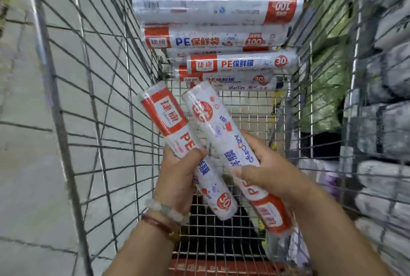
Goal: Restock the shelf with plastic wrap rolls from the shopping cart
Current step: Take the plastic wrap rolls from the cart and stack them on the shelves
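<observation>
I look down into a wire shopping cart. My left hand grips one white-and-red plastic wrap roll around its middle, the roll tilted up to the left. My right hand grips a second roll beside it, also tilted, its red end low by my wrist. Both rolls are held above the cart's mesh floor. Several more rolls lie stacked crosswise at the cart's far end, the largest roll on top.
Shelves packed with grey and green wrapped goods run along the right of the cart. A tiled floor lies to the left. The cart's red handle bar is at the bottom edge.
</observation>
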